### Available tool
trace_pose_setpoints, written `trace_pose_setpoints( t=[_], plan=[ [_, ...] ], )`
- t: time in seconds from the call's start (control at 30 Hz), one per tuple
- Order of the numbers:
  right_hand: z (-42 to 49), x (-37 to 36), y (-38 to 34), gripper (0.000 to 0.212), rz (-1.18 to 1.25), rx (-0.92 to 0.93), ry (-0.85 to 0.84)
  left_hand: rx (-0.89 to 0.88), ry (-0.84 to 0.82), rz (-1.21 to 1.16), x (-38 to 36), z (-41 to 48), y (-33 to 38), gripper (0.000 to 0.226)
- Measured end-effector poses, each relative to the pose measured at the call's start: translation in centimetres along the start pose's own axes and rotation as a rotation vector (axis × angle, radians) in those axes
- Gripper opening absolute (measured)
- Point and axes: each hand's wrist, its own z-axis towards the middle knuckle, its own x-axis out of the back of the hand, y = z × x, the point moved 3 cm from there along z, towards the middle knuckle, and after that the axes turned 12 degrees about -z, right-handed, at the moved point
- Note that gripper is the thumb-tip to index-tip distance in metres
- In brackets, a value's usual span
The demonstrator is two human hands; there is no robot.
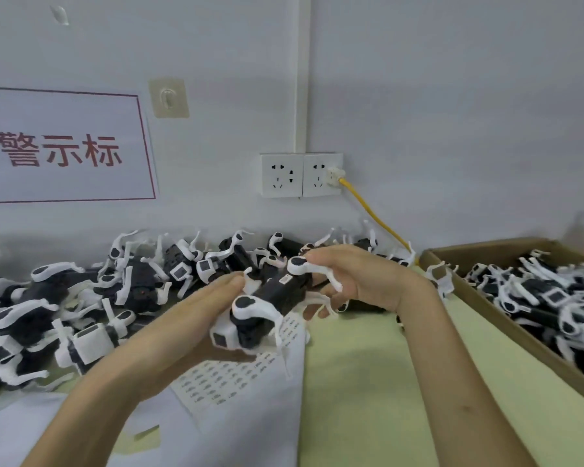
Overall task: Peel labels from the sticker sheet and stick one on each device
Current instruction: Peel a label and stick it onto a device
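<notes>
Sticker sheet (236, 375) lies nearest us on the desk (351, 382), its rows of small labels too blurred to read. Its right edge borders a bare green strip running to the rim of one cardboard box (486, 306). Above the sheet we hold one device (273, 294), black with white arms. Our left grip (189, 321) clasps its near end between fingers and thumb; our right grip (361, 278) curls round its far end, thumb on a white arm. One small label (285, 279) sits on its body. Loose devices (115, 284), beyond counting, crowd the desk's left up to the wall, and more fill the box. On the wall we see two sockets (282, 175), one plug with a yellow cable (368, 207), one hook (169, 97) and a red-bordered sign (61, 150) reading 警示标.
</notes>
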Motion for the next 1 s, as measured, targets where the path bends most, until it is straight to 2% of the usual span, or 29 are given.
trace_pose_setpoints(
  t=[0.1, 0.17, 0.2, 0.27, 0.3, 0.33, 0.43, 0.53, 0.67, 0.83, 0.9, 1.0],
  plan=[
    [-1.2, 3.8, 2.5, 0.034, 0.205, 0.044, 0.190, -0.098, 0.056, 0.232, 1.5, 0.2, 0.3, 0.055],
    [-2.4, 6.1, 3.7, 0.048, 0.526, 0.203, 0.350, -0.092, 0.037, 0.318, 2.1, 0.3, 0.4, 0.050],
    [-2.9, 7.0, 3.9, 0.053, 0.779, 0.354, 0.367, -0.076, 0.030, 0.358, 2.2, 0.4, 0.2, 0.048],
    [-3.9, 8.1, 4.3, 0.060, 1.327, 0.612, 0.294, -0.049, -0.004, 0.482, 2.0, 0.8, -0.3, 0.051],
    [-4.2, 8.8, 4.4, 0.061, 1.448, 0.673, 0.295, -0.026, -0.031, 0.564, 1.7, 1.0, -0.6, 0.054],
    [-4.4, 9.4, 4.4, 0.059, 1.445, 0.701, 0.354, 0.007, -0.065, 0.653, 1.3, 1.1, -1.0, 0.057],
    [-4.4, 10.2, 4.6, 0.050, 1.134, 0.627, 0.637, 0.112, -0.135, 0.849, 0.7, 1.7, -2.6, 0.063],
    [-3.2, 9.4, 4.9, 0.037, 0.912, 0.459, 0.677, 0.174, -0.161, 0.921, 0.9, 2.6, -4.1, 0.059],
    [-0.9, 7.0, 4.3, 0.027, 0.459, 0.151, 0.590, 0.209, -0.191, 0.955, 1.3, 3.1, -5.1, 0.070],
    [2.7, 2.2, 5.5, 0.020, -0.180, -0.214, 0.366, 0.218, -0.164, 0.943, 1.8, 3.3, -5.4, 0.071],
    [4.3, 0.2, 6.9, 0.027, -0.390, -0.314, 0.287, 0.219, -0.157, 0.911, 1.9, 3.3, -5.4, 0.070],
    [6.2, -1.6, 8.8, 0.053, -0.696, -0.398, 0.268, 0.218, -0.157, 0.876, 2.3, 3.3, -5.3, 0.069]
  ],
)
